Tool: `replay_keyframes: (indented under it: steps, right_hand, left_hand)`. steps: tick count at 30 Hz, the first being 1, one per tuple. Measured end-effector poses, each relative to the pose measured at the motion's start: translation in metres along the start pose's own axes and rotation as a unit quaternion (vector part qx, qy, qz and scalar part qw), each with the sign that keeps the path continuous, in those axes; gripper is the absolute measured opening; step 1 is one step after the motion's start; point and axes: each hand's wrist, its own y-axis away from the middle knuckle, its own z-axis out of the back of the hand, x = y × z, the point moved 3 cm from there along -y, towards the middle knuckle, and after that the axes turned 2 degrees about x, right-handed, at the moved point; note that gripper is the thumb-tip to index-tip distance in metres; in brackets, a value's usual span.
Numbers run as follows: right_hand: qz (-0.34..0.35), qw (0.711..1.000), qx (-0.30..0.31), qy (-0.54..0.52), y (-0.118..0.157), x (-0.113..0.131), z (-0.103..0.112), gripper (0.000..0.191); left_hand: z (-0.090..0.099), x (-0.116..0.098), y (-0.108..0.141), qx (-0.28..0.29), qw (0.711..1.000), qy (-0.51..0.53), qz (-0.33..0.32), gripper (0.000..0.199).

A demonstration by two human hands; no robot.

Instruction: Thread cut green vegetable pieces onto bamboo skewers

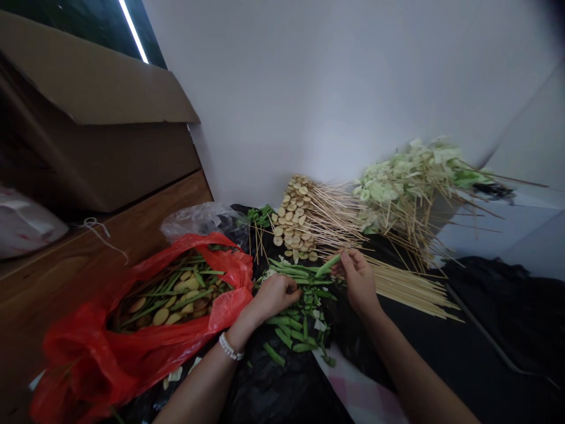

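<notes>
Both forearms enter from the bottom edge, cut off by the frame, and a beaded bracelet (230, 347) circles the left wrist. A black plastic sheet (269, 391) lies under the work, with a strip of pink checked cloth (357, 394) showing at its lower edge. The left hand (276, 296) is curled down on a heap of cut green beans (300, 324); its fingers are folded over, so whatever they may grip is hidden. The right hand (359, 280) pinches one bean piece (327, 266) between its fingertips, just above the heap.

To the left, a red plastic bag (83, 365) gapes around skewered beans and pale slices (172, 294), partly covered by its folds and running off toward the lower-left corner. To the right, a bundle of bare wooden skewers (410, 288) lies just beside the right hand, with open black surface beyond it.

Farther on, tan round slices on skewers (293, 218) are stacked beside skewered cabbage (410, 176), both near a white wall (309, 88). A clear plastic bag (198, 221) sits behind the red one, and a cardboard box (97, 118) on a wooden surface (57, 277) fades into shadow at the left edge
</notes>
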Motion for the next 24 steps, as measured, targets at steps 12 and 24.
replay_keyframes:
  steps: [12, 24]
  right_hand:
    - [-0.013, 1.000, 0.002, 0.010, 0.002, -0.008, -0.003, 0.032]
    - [-0.036, 0.998, 0.035, 0.039, 0.013, -0.022, -0.014, 0.038]
  left_hand:
    - [0.016, -0.011, 0.000, -0.150, 0.979, 0.132, -0.039, 0.023]
    - [0.001, -0.020, 0.001, -0.156, 0.977, 0.070, -0.124, 0.023]
